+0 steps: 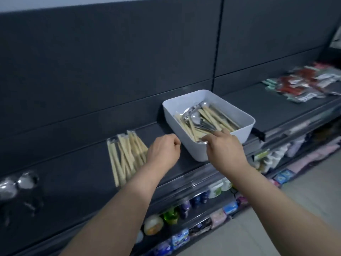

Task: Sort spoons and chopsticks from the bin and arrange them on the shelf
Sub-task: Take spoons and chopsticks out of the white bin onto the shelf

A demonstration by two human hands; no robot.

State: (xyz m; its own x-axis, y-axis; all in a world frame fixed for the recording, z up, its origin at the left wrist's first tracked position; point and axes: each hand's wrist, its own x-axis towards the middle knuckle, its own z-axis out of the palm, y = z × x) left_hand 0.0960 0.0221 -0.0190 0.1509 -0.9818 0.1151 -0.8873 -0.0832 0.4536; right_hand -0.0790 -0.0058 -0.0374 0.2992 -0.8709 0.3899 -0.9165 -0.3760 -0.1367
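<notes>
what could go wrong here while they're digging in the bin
1. The white bin sits skewed, with one corner near the front edge of the shelf. A tug from the right hand at that corner might drag it off.
2. Spoons and chopsticks lie tangled inside, so lifting one may flick out another.
3. The left hand hovers beside the loose chopstick pile and could scatter it.

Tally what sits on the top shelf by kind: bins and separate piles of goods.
White bin: 1
Chopstick pile: 1
Spoon pile: 1, blurred at the left edge
Red and green packet pile: 1
Total: 4
</notes>
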